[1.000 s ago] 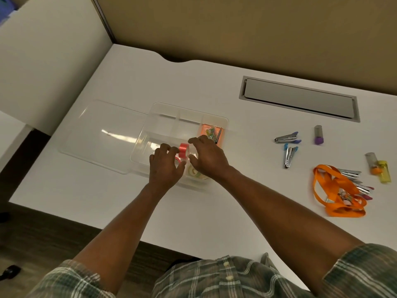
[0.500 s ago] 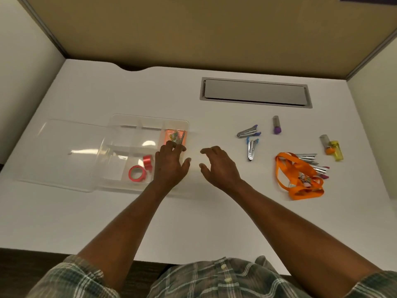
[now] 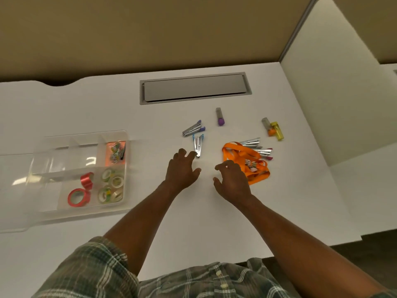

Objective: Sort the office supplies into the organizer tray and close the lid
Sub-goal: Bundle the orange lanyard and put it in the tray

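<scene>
Both hands have left the organizer tray [image 3: 86, 211]. Half a second ago the left hand [image 3: 182, 171] lay over the tray's right-hand edge; now it hovers over the bench [image 3: 193, 222], well off to the tray's 3 o'clock side. The right hand [image 3: 233, 182] has travelled with it toward the loose supplies. The view has swung right too, so the tray now sits near the picture's left edge.

Both forearms reach forward, palms down. The left hand's fingers [image 3: 189, 155] are spread and loosely curled, holding nothing. The index tip is just beside the near end of the blue-handled staple remover [image 3: 198, 145]; I cannot tell whether it touches. The right hand's fingers are likewise loosely bent and empty, with their tips at the 9 o'clock edge of the orange lanyard [image 3: 245, 166], which lies in a loose heap. Contact there cannot be told either.

The blue-handled staple remover lies flat at the left hand's 1 o'clock. Its long axis runs 12 to 6, with the blue grips at 12 and the metal point toward the person. Just beyond it, the purple-handled staple remover [image 3: 193, 129] lies on an 8-to-2 line, purple ends at 2.

The tray is at the left hand's 9 o'clock, its clear lid [image 3: 12, 190] lying flat on the bench at the tray's own 9 o'clock. Two red tape rolls [image 3: 78, 196] share a near compartment, and pale tape rolls [image 3: 111, 186] fill the one at their 3 o'clock.
</scene>
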Demonstrator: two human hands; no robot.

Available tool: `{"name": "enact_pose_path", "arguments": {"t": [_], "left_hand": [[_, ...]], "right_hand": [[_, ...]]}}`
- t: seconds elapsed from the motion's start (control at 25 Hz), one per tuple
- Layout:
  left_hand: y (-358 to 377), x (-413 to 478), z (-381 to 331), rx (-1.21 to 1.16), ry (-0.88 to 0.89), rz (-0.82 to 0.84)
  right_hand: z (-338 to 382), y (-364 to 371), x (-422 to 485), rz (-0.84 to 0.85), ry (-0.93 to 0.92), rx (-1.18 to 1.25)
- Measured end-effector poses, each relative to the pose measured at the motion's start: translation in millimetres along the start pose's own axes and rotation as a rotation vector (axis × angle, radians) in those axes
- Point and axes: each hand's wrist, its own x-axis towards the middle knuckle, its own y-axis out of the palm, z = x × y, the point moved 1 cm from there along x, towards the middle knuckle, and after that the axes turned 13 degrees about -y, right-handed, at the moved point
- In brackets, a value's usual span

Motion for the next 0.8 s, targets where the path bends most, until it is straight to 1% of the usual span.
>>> {"name": "enact_pose_path", "arguments": {"t": [0.08, 0.2, 0.28, 0.36, 0.48, 0.56, 0.64, 0.72, 0.8], "left_hand": [[12, 8, -20, 0.068, -0.011, 0.028], [22, 13, -45, 0.109, 0.013, -0.025], [29, 10, -65, 0.088, 0.109, -0.045], [40, 5, -83, 0.125, 0.249, -0.007], [55, -5, -99, 0.295, 0.368, 0.095], [63, -10, -100, 0.360, 0.410, 0.052], [56, -13, -102, 0.261, 0.421, -0.010], [31, -13, -112, -0.016, 0.413, -0.049], [-7, -8, -127, -0.311, 0.360, -0.088]], "right_hand": [[-19, -7, -9, -0.034, 0.028, -0.026], [-42, -19, -17, -0.150, 0.067, -0.058], [-58, -27, -20, -0.209, 0.138, -0.067], [-74, -34, -21, -0.212, 0.224, -0.040], [-96, -41, -21, -0.158, 0.333, 0.024], [-108, -46, -20, -0.179, 0.404, 0.111], [-117, -50, -21, -0.221, 0.444, 0.204], [-123, -53, -22, -0.263, 0.450, 0.282], [-125, -56, -23, -0.296, 0.426, 0.329]]}}
